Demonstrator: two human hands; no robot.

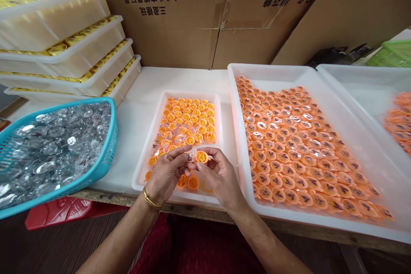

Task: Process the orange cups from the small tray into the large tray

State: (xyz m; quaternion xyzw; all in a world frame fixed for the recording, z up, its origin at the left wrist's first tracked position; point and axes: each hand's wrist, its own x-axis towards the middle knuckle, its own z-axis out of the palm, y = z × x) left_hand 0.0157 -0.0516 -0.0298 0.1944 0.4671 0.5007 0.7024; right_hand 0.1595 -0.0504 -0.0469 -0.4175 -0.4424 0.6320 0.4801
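Note:
My right hand pinches a small orange cup with a side handle, its open top showing yellow pieces inside. Between the fingertips of my left hand is a clear plastic lid with a dark print, held close beside the cup; whether the two touch I cannot tell. Both hands are over a small white tray filled with rows of similar orange cups. Some cups in its middle have clear lids lying on them. My hands hide part of the tray's near end.
At left, a blue basket holds many clear lids. Behind it rise stacked white trays with yellow contents. A large white tray of lidded orange cups stands right, another tray beyond. Cardboard boxes line the back.

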